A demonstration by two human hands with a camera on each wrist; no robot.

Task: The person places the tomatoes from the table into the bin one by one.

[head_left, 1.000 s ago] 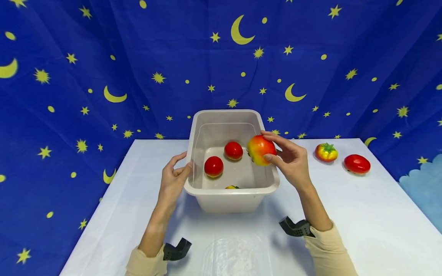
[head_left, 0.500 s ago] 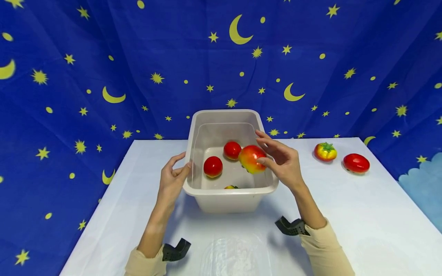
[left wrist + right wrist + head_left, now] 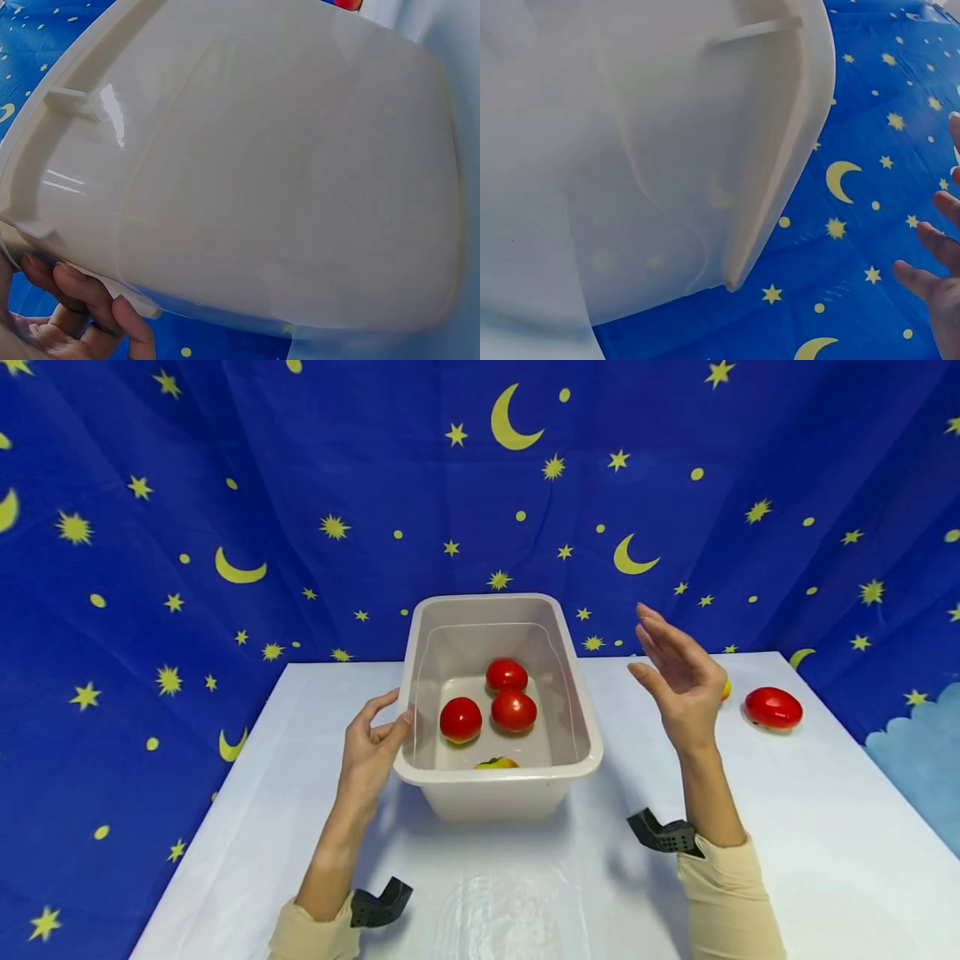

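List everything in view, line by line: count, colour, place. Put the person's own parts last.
Bin: one, off-white, mid-table
Red fruits: three, red, inside the bin
Leafy fruit: one, yellow and green, bin's near end, partly hidden
Oval fruit: one, red, table's far right
Half-hidden fruit: one, yellow where visible, behind the right grip
Table: one, white, under the bin
Backdrop: one, blue with yellow stars and moons, behind
Wrist devices: two, black, one per wrist
Sleeves: two, beige, bottom
Left grip: one, bare, holding bin's left rim
Right grip: one, bare, right of the bin
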